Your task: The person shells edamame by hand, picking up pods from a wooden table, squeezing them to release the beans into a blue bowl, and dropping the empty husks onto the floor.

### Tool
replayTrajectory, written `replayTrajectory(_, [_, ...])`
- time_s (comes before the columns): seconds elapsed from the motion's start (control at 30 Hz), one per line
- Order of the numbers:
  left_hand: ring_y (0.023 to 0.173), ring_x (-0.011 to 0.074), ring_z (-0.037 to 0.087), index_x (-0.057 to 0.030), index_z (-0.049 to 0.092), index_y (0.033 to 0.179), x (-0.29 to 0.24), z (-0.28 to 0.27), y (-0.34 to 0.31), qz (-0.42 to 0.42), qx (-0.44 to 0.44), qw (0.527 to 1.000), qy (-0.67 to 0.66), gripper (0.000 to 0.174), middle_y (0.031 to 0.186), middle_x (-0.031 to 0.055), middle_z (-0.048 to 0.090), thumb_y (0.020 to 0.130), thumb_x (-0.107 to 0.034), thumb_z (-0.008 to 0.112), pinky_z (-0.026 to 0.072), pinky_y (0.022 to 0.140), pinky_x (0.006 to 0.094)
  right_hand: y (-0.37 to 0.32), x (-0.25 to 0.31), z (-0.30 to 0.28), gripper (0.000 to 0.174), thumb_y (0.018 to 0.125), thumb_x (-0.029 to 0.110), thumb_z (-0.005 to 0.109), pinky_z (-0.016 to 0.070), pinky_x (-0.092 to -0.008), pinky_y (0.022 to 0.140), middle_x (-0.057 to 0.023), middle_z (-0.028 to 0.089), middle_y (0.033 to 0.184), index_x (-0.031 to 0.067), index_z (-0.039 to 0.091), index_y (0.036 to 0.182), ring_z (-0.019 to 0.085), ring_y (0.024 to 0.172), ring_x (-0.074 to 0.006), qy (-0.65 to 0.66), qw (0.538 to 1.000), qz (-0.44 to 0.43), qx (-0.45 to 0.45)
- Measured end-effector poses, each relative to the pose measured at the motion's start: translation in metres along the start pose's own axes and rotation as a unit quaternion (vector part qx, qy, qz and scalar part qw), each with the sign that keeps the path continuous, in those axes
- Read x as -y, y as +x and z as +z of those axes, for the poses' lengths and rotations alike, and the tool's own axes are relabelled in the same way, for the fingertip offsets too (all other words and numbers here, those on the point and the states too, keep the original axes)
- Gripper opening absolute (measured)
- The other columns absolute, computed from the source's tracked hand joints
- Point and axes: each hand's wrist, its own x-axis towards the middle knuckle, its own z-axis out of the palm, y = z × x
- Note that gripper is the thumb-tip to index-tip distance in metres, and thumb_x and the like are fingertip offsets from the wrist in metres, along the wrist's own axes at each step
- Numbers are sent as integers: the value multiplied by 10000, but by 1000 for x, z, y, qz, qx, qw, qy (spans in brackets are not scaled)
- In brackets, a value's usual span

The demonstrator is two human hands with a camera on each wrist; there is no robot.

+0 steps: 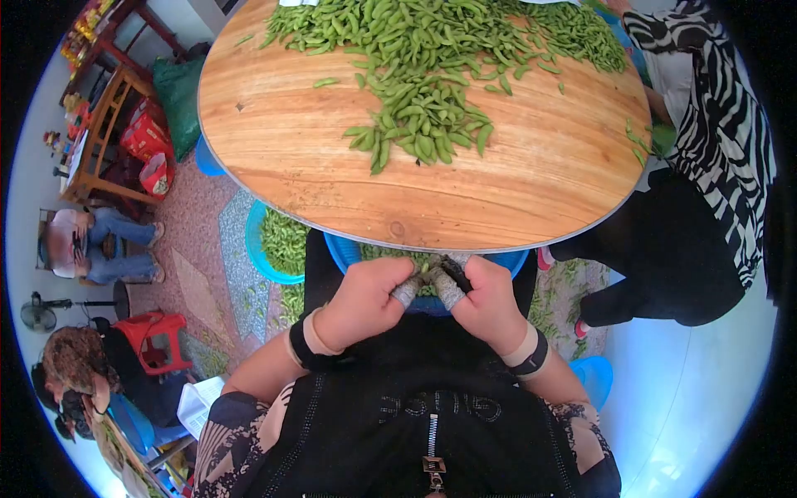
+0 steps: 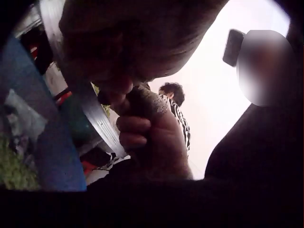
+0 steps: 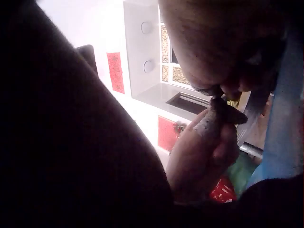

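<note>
In the head view my left hand (image 1: 363, 300) and right hand (image 1: 496, 305) meet at the table's near edge, over a blue basin (image 1: 339, 252) with green contents. Both thumbs wear grey wrappings, and a dark covering (image 1: 456, 272) shows at the right fingers. The fingertips pinch a small green soybean pod (image 1: 425, 268) between them, largely hidden by the fingers. In the dim left wrist view the right hand (image 2: 159, 137) faces the left, fingers curled. The right wrist view shows the left hand's wrapped thumb (image 3: 205, 126) close against the right fingertips.
A heap of green soybean pods (image 1: 423, 91) covers the far part of the round wooden table (image 1: 290, 149). A turquoise basin (image 1: 256, 245) of pods stands on the floor at left. One person in zebra print (image 1: 722, 124) stands at right; others sit at left near a red stool (image 1: 158, 340).
</note>
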Motion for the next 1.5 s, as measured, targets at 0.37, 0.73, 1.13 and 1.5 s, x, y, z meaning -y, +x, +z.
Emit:
replayTrajectory(0.37, [664, 314, 604, -39, 567, 857, -14, -17, -1, 142, 170, 975, -35, 78, 734, 128, 589, 781, -49, 579, 478, 572, 382, -1, -4, -22, 104, 883, 162, 616, 412, -199, 447, 9, 600, 689, 62, 594, 875, 516, 514, -50, 343, 842, 262, 323])
replayTrajectory(0.73, [560, 223, 575, -13, 598, 891, 46, -61, -55, -111, -81, 990, 10, 133, 665, 122, 571, 845, -138, 596, 446, 503, 347, 19, 10, -20, 292, 800, 277, 667, 487, -435, 635, -190, 612, 756, 16, 618, 920, 597, 707, -382, -187, 975, 30, 113])
replayTrajectory(1.13, [664, 365, 583, -22, 594, 812, 8, -57, -19, -32, -230, 967, 107, 82, 716, 188, 572, 802, -97, 625, 464, 570, 397, 121, -41, -45, 271, 750, 122, 649, 480, -462, 635, -235, 603, 729, -3, 574, 979, 598, 709, -407, -351, 927, 77, -107])
replayTrajectory(1.5, [645, 89, 600, -17, 567, 1079, -1, 6, 48, -158, 39, 930, -328, 218, 744, 53, 627, 947, -160, 468, 470, 556, 239, 24, 7, -15, 212, 820, 89, 651, 487, -250, 723, -37, 642, 826, 8, 598, 1009, 593, 755, -103, 46, 994, 72, -67])
